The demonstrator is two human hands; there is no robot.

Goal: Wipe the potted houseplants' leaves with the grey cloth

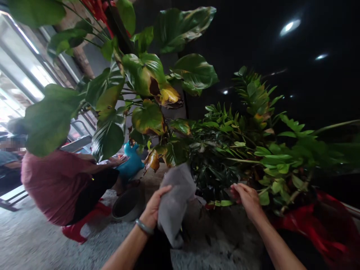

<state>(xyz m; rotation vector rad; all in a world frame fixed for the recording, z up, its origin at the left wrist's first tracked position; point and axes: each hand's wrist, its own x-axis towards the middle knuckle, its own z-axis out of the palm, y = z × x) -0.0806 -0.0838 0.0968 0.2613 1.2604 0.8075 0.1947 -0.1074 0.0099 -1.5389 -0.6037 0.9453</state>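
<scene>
My left hand (154, 205), with a bracelet at the wrist, is closed on a grey cloth (177, 202) that hangs down in front of the plants. My right hand (248, 198) has its fingers drawn together beside the low green plant (277, 165). What those fingertips hold, if anything, is too blurred to make out. Between the two hands lie dark, glossy leaves (215, 168). Above my left hand rises a tall broad-leaved plant (144, 73); some of its leaves are yellow and brown.
At left a person in a reddish shirt (53, 183) sits on a red plastic stool (74, 230), near a blue object (131, 163) and a dark round pot (128, 204). Red fabric (323, 225) lies at lower right. A dark glossy wall (270, 48) stands behind the plants.
</scene>
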